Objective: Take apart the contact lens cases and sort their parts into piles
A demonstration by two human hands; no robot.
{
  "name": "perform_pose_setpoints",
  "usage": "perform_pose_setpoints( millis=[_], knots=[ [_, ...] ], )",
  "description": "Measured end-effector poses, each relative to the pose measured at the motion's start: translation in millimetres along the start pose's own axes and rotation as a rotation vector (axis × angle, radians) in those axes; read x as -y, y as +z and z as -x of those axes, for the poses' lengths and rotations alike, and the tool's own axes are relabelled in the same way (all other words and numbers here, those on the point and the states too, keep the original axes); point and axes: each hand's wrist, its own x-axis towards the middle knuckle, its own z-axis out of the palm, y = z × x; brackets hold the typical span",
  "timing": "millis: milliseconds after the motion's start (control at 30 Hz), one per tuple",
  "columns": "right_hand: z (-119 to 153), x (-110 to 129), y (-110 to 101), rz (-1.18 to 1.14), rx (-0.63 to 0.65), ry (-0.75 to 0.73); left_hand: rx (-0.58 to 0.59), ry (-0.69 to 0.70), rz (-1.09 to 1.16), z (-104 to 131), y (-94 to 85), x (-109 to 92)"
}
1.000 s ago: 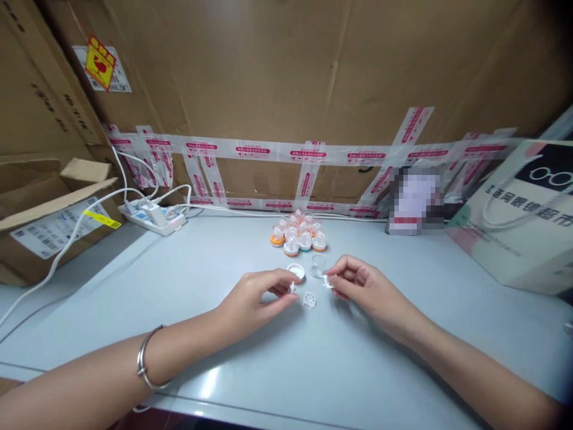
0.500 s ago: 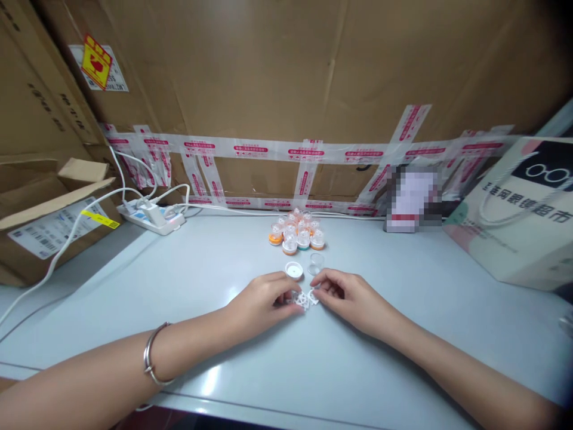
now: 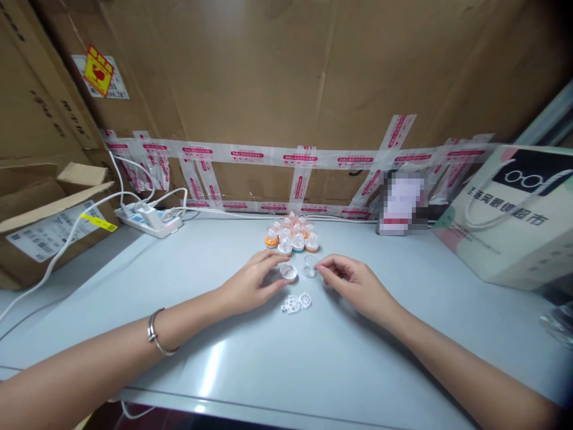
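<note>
1. On the desk, between the hands, the white lid probably handles light and stiff, best held by its rim.
2. The left hand spreads thumb and fingers around it; firm contact is unclear.
3. The right hand nearly pinches at the clear cup, likely slick; grip can't be told.
4. White plastic pieces, seemingly brittle, lie nearer; domed tubs cluster behind.

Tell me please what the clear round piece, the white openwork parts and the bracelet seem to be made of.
Clear round piece: glossy, probably plastic, possibly glass; it is see-through.
White openwork parts: likely moulded plastic, given thin, evenly white spokes; finish unclear.
Bracelet: apparently polished metal, from its silvery highlights.
</note>
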Motion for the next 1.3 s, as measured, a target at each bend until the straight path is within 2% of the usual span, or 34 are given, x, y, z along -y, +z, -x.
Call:
perform_pose_setpoints(
  millis=[100, 333, 500, 567, 667, 800, 1000, 1167, 1300],
  knots=[
    [0.9, 0.0, 1.8, 0.01, 0.011, -0.028, 0.046, -0.008, -0.018, -6.7, 5.9, 5.6],
    [4.2, 2.1, 8.1, 0.082, -0.016, -0.082, 0.023, -0.055, -0.001, -11.9, 9.0, 8.3],
    [-1.9, 8.1, 10.9, 0.291, -0.081, -0.255, -0.004, -0.071, 0.086, -7.8, 7.0, 11.1],
    [-8.8, 13.7, 12.4, 0.399, -0.037, -0.32, -0.023, -0.094, 0.082, -7.2, 7.2, 11.8],
    [-21.7, 24.7, 16.1, 0.563, 0.098, -0.366, -0.035, -0.133, 0.05, -6.5, 7.5, 12.7],
    [-34.6, 35.7, 21.5, 0.726, 0.23, -0.382, -0.045, -0.105, 0.059, -4.9, 7.6, 15.3],
    [-35.2, 29.9, 19.2, 0.645, 0.278, -0.418, -0.027, -0.093, 0.051, -5.4, 8.5, 16.2],
    [-37.4, 19.3, 14.8, 0.552, 0.162, -0.505, 0.0, -0.076, 0.022, -6.7, 9.3, 13.8],
    [-36.9, 20.6, 9.2, 0.521, 0.114, -0.474, 0.007, -0.115, 0.043, -6.1, 8.0, 12.8]
  ],
)
